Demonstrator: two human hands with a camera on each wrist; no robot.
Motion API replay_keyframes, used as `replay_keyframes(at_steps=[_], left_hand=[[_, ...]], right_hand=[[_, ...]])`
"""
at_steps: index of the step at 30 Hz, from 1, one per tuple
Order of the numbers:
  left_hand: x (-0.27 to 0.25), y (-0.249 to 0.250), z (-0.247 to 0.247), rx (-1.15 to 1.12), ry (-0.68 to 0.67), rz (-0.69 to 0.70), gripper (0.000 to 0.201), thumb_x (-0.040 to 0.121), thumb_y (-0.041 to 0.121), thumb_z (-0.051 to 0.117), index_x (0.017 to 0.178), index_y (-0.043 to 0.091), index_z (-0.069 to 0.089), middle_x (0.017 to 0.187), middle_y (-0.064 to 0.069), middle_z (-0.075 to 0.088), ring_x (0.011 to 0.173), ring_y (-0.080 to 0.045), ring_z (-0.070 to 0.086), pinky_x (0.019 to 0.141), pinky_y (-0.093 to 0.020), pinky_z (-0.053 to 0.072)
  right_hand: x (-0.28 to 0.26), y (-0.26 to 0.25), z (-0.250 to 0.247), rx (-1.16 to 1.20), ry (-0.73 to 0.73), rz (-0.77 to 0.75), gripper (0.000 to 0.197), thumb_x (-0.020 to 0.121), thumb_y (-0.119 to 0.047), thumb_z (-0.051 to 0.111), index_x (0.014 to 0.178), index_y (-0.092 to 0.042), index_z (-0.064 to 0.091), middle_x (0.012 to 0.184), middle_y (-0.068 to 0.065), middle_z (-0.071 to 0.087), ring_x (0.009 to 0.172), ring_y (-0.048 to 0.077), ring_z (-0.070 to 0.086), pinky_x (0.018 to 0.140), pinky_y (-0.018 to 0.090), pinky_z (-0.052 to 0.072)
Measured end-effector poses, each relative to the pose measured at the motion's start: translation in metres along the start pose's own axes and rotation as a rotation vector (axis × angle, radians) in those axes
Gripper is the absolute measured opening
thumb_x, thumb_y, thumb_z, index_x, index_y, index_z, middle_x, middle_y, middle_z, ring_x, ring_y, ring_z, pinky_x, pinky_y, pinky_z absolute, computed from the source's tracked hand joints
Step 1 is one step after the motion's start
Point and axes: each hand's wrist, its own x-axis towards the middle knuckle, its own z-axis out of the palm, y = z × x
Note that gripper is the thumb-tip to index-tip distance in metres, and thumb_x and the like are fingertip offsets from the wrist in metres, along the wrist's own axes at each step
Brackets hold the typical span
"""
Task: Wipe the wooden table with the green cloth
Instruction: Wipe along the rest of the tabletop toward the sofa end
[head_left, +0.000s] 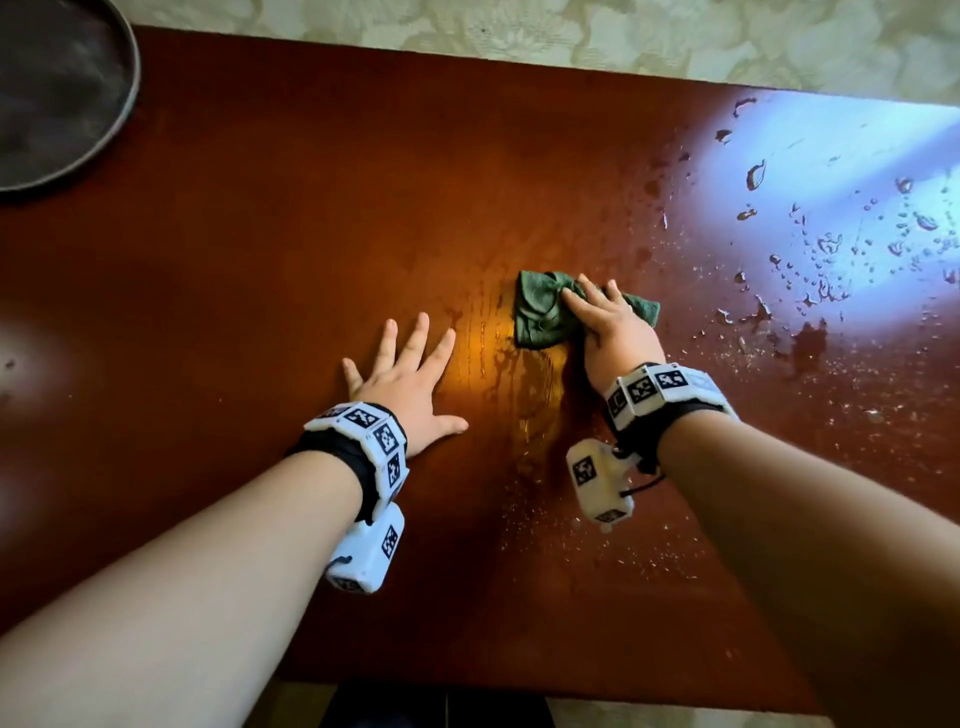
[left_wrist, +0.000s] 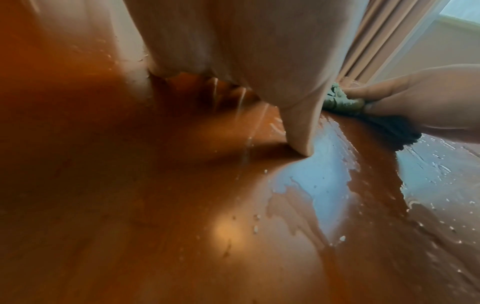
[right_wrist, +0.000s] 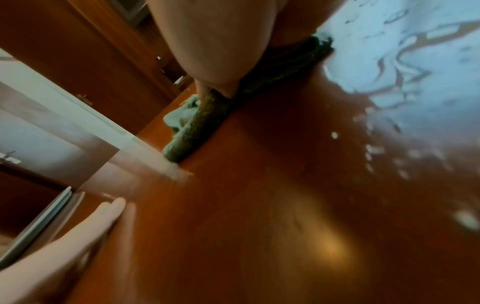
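Note:
A crumpled green cloth (head_left: 543, 314) lies on the glossy reddish wooden table (head_left: 291, 208) near its middle. My right hand (head_left: 605, 325) presses flat on the cloth's right part, fingers straight on top of it. In the right wrist view the cloth (right_wrist: 200, 123) shows bunched under the palm, and in the left wrist view the cloth (left_wrist: 340, 103) sticks out under that hand's fingers. My left hand (head_left: 410, 374) lies flat on the bare wood to the cloth's left, fingers spread, holding nothing. A wet smear (head_left: 535, 384) runs between the two hands.
Water drops and puddles (head_left: 810, 270) cover the table's right side under a bright window glare. A dark round tray (head_left: 57, 88) sits at the far left corner. Patterned floor (head_left: 571, 36) shows beyond the far edge. The near table edge (head_left: 519, 686) runs below my forearms.

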Motion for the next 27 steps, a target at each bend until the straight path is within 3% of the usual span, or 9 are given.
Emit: replay_keyframes(at_steps=[5,7,10,13,15,18,23,27], left_hand=[[0.000,0.000,0.000,0.052,-0.001,0.007,0.103,0.086,0.070,0.053,0.152,0.039,-0.019,0.157,0.007,-0.035,0.146,-0.028,-0.028,0.114,-0.066,0.001],[0.001,0.001,0.000,0.052,-0.003,0.000,0.102,0.086,0.069,0.053,0.152,0.039,-0.019,0.157,0.007,-0.035,0.146,-0.028,-0.027,0.114,-0.066,0.002],[-0.001,0.003,0.000,0.041,-0.008,-0.012,0.101,0.088,0.064,0.055,0.152,0.039,-0.018,0.157,0.007,-0.034,0.147,-0.028,-0.026,0.116,-0.064,0.003],[-0.004,0.005,0.001,0.032,-0.027,-0.017,0.101,0.089,0.060,0.057,0.153,0.038,-0.018,0.157,0.007,-0.035,0.147,-0.028,-0.026,0.117,-0.062,0.004],[-0.010,0.005,0.000,0.015,-0.047,-0.022,0.104,0.088,0.057,0.062,0.153,0.038,-0.016,0.157,0.008,-0.035,0.147,-0.027,-0.026,0.117,-0.062,0.006],[-0.022,0.002,0.008,0.008,-0.076,-0.036,0.115,0.081,0.054,0.072,0.153,0.040,-0.017,0.156,0.010,-0.037,0.146,-0.027,-0.027,0.115,-0.066,0.008],[-0.037,-0.006,0.028,0.065,-0.141,-0.029,0.139,0.064,0.056,0.085,0.148,0.043,-0.026,0.149,0.009,-0.047,0.142,-0.031,-0.035,0.113,-0.068,0.002],[-0.035,-0.008,0.028,0.072,-0.131,-0.017,0.141,0.062,0.058,0.085,0.148,0.043,-0.026,0.150,0.008,-0.046,0.142,-0.031,-0.034,0.113,-0.068,0.002]], right_hand=[[-0.045,-0.015,0.028,0.031,0.044,0.069,0.071,0.085,0.006,0.036,0.144,-0.031,0.025,0.156,-0.009,0.010,0.144,0.021,0.002,0.112,0.040,0.029],[-0.071,-0.021,0.035,-0.016,-0.022,0.048,0.073,0.086,0.005,0.037,0.146,-0.033,0.020,0.156,-0.011,0.005,0.144,0.019,-0.002,0.114,0.038,0.024],[-0.112,-0.028,0.047,-0.090,-0.195,-0.171,0.076,0.081,0.005,0.041,0.146,-0.028,0.020,0.156,-0.006,0.005,0.143,0.024,-0.002,0.117,0.041,0.016],[-0.133,-0.015,0.058,-0.134,-0.295,-0.478,0.073,0.073,0.003,0.048,0.141,-0.022,0.038,0.150,0.000,0.029,0.139,0.032,0.015,0.110,0.050,0.026],[-0.126,-0.006,0.050,-0.187,-0.396,-0.528,0.073,0.080,0.002,0.045,0.144,-0.028,0.027,0.154,-0.007,0.017,0.141,0.024,0.001,0.115,0.043,0.017],[-0.102,-0.008,0.029,-0.311,-0.497,-0.459,0.076,0.087,0.001,0.042,0.146,-0.037,0.010,0.155,-0.015,-0.003,0.143,0.015,-0.009,0.118,0.037,0.011],[-0.049,-0.016,0.016,-0.126,-0.246,-0.129,0.075,0.084,0.007,0.037,0.146,-0.033,0.019,0.156,-0.011,0.005,0.144,0.020,0.001,0.114,0.038,0.025],[-0.018,-0.034,0.013,-0.094,-0.245,0.031,0.078,0.082,0.006,0.042,0.146,-0.033,0.018,0.156,-0.012,0.001,0.144,0.021,-0.003,0.112,0.039,0.028]])
